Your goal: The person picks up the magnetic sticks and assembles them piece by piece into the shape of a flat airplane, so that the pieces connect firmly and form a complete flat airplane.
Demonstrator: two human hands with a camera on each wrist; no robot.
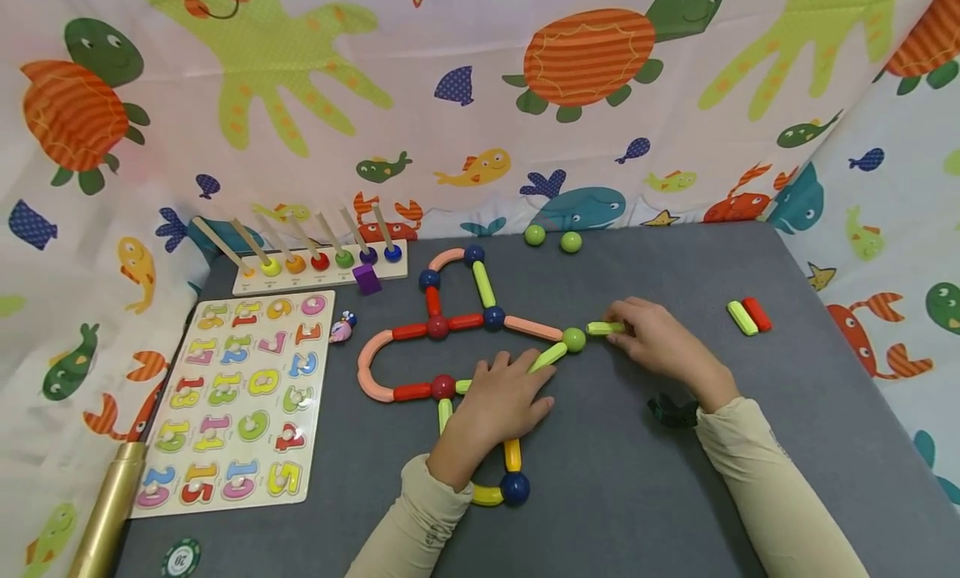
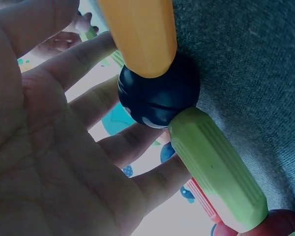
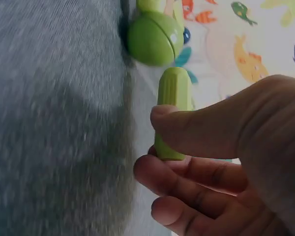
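Your right hand (image 1: 660, 344) sits right of centre in the head view, its thumb and fingers (image 3: 187, 172) pinched around a short green stick (image 1: 604, 329). The stick's free end lies just beside a green ball (image 1: 573, 339), and the right wrist view shows a narrow gap between the two.

Your left hand (image 1: 498, 407) lies flat at the centre of the frame with its fingers (image 2: 103, 103) spread and relaxed, pressing on the stick-and-ball figure (image 1: 450, 344) on the grey tabletop (image 1: 637, 495). In the left wrist view a dark blue ball (image 2: 157, 93) joins a yellow stick (image 2: 137, 34) and another green stick (image 2: 216, 172) just beside your palm.

A green-and-red pair of sticks (image 1: 748, 316) lies well apart at the right. Two loose green balls (image 1: 552, 238) rest near the top edge of the tabletop. At the left lie a number puzzle board (image 1: 232, 394) and, above it, a peg board with coloured beads (image 1: 318, 265).
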